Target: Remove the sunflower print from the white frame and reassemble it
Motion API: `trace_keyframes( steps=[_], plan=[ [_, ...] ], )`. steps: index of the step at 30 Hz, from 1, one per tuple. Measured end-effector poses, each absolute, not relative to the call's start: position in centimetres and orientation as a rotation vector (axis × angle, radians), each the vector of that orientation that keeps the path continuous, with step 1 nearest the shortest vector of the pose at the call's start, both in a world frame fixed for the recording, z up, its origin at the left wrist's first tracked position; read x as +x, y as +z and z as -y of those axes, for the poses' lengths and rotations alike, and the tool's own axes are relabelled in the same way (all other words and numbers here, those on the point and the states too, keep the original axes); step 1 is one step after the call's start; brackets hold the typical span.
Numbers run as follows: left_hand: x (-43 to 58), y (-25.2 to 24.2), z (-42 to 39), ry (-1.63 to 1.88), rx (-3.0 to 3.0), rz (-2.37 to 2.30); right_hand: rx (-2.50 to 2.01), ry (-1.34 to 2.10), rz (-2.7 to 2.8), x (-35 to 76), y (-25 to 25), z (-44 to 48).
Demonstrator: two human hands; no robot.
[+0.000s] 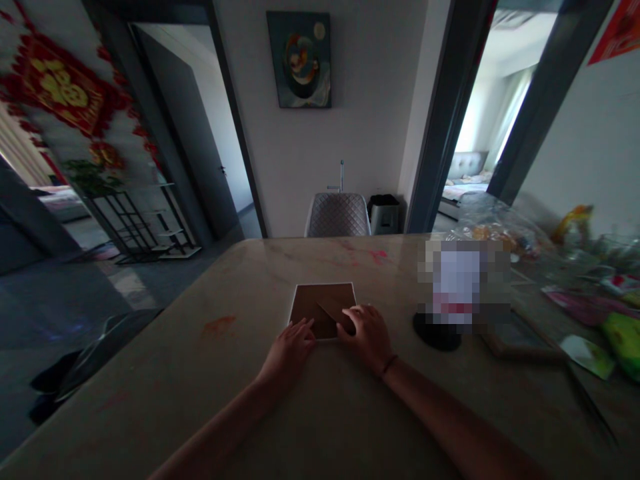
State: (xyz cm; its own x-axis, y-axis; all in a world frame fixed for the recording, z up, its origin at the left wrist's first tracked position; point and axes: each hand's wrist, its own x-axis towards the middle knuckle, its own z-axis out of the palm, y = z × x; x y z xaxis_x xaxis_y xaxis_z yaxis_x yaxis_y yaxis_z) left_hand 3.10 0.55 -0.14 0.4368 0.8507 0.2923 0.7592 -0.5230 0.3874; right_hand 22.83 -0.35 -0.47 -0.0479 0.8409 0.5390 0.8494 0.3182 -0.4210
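Note:
A flat brown rectangular board (320, 293) with a thin white edge lies on the table in front of me. A thin diagonal strip or flap edge (327, 311) shows on its face. My left hand (295, 340) rests on the board's lower left corner, fingers extended and lying flat. My right hand (367, 333), with a dark band at the wrist, is at the board's lower right side. Its thumb and fingers curve around the right end of the diagonal edge; what lies between them is too small and dark to make out.
The marbled table (225, 387) spreads around the board. To the right stand a blurred-out object on a black round base (437, 333), a framed tray (525, 337), plastic bags (500, 227) and green packaging (623, 340). A grey chair (338, 215) is beyond the far edge.

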Motion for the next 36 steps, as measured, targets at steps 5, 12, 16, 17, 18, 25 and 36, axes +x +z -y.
trace_keyframes(
  steps=[5, 12, 16, 17, 18, 25, 36],
  plan=[
    [2.9, 0.3, -0.7, 0.750, 2.390, -1.370, -1.475, -0.038, 1.854, 22.8, -0.4, 0.5],
    [2.1, 0.8, -1.3, 0.942, 2.190, -1.531, -1.583, -0.042, 1.874, 22.6, -0.6, 0.7],
    [0.8, 0.4, -2.7, 0.885, 2.238, -1.648, -1.570, -0.033, 1.871, 22.7, -1.0, 0.4],
    [0.5, 0.3, -3.0, 0.841, 2.257, -1.640, -1.564, -0.022, 1.860, 22.8, -1.1, 0.3],
    [0.3, 0.2, -3.3, 0.803, 2.286, -1.620, -1.561, -0.010, 1.846, 22.8, -1.2, 0.3],
    [-0.3, 0.4, -3.8, 0.709, 2.334, -1.590, -1.538, 0.097, 1.778, 22.7, -1.9, -0.2],
    [-0.8, -1.2, -5.7, 0.924, 1.790, -1.368, -1.456, 0.295, 1.708, 22.6, -3.0, -0.5]
  ],
)
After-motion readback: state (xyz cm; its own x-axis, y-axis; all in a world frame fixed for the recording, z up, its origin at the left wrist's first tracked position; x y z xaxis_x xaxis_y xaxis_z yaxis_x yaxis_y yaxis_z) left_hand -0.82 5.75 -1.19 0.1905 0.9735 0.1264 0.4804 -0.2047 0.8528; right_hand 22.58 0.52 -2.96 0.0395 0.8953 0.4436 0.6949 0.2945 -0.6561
